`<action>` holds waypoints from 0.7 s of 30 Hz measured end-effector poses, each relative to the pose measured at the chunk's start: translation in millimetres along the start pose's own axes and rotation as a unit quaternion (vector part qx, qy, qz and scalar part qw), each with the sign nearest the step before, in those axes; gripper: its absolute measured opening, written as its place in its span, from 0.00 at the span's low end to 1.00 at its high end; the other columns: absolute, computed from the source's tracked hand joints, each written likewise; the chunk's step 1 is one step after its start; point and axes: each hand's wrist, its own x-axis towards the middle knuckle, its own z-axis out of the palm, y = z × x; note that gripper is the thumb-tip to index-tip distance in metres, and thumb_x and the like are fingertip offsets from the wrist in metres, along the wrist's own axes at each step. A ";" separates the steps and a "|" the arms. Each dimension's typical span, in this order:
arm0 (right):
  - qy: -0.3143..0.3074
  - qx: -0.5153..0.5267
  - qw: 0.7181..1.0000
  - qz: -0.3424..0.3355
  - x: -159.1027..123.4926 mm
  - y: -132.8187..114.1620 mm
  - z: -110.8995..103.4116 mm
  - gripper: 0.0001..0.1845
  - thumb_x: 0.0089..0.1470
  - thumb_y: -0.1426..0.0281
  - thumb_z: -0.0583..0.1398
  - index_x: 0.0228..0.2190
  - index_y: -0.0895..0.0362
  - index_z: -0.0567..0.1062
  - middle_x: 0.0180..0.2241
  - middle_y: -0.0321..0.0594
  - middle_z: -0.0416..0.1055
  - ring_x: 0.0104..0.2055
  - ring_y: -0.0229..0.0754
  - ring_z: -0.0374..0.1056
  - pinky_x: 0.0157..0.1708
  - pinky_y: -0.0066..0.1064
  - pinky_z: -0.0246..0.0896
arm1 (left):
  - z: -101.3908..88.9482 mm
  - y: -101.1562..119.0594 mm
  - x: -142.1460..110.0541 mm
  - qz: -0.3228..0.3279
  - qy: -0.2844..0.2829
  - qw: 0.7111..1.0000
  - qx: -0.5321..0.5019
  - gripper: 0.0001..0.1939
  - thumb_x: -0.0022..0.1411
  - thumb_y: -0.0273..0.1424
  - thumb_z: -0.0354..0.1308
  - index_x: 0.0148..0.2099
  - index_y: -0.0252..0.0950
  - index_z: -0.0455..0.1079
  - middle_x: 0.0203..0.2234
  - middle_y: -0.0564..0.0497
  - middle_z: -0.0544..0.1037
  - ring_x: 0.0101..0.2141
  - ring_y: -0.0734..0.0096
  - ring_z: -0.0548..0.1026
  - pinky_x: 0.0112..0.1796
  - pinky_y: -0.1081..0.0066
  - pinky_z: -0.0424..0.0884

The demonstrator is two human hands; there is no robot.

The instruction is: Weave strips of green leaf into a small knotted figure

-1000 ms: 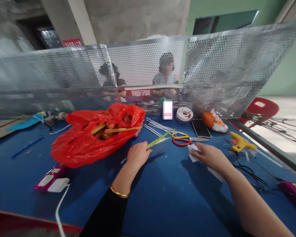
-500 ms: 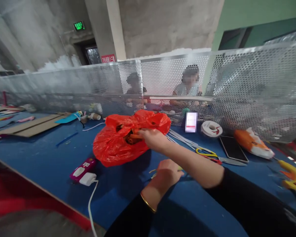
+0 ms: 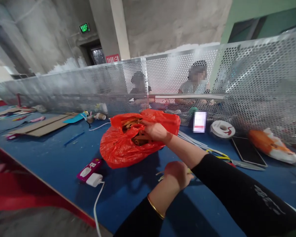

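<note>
Right hand reaches into a red plastic bag on the blue bench, grip unclear; left hand, below it, pinches pale strips.

Shows fairly bright, diffuse light, palest at the upper left edge, with soft shadows on the flat blue tabletop and sharp glints on the crinkled red plastic bag. Stretches toward the edges, blurs at the far right, looks hazy across the perforated silver metal screen, and pixelates around the glowing white rectangular display.
</note>
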 end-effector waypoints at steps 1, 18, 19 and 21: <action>-0.019 -0.012 1.000 -0.009 -4.9 -1.1 -5.3 0.07 0.56 0.70 0.61 0.36 0.61 0.75 0.40 0.41 0.75 0.38 0.39 0.71 0.39 0.28 0.65 | -1.0 0.5 0.1 -0.004 -0.003 1.000 0.002 0.21 0.59 0.44 0.56 0.46 0.35 0.77 0.39 0.39 0.81 0.42 0.48 0.78 0.42 0.59 0.72; 0.311 0.139 0.926 0.161 -173.6 -29.3 -189.2 0.08 0.54 0.67 0.62 0.37 0.52 0.74 0.34 0.38 0.74 0.31 0.41 0.72 0.33 0.34 0.72 | 3.3 3.8 -2.1 0.003 0.001 0.999 0.041 0.17 0.57 0.44 0.58 0.42 0.37 0.75 0.40 0.42 0.80 0.44 0.54 0.77 0.41 0.65 0.70; 0.339 0.148 0.913 0.172 -178.3 -24.0 -199.3 0.08 0.53 0.66 0.63 0.37 0.52 0.75 0.34 0.38 0.74 0.31 0.41 0.72 0.34 0.34 0.72 | 3.6 4.8 -1.7 -0.001 0.000 0.999 0.045 0.18 0.57 0.44 0.58 0.43 0.38 0.74 0.40 0.42 0.80 0.43 0.54 0.77 0.41 0.65 0.70; 0.378 0.152 0.895 0.180 -181.7 -12.1 -213.9 0.08 0.52 0.66 0.64 0.37 0.51 0.76 0.34 0.38 0.73 0.33 0.41 0.73 0.35 0.36 0.73 | 4.5 6.4 -1.4 -0.005 -0.002 0.999 0.053 0.18 0.57 0.43 0.58 0.45 0.38 0.73 0.39 0.43 0.81 0.42 0.54 0.78 0.40 0.65 0.70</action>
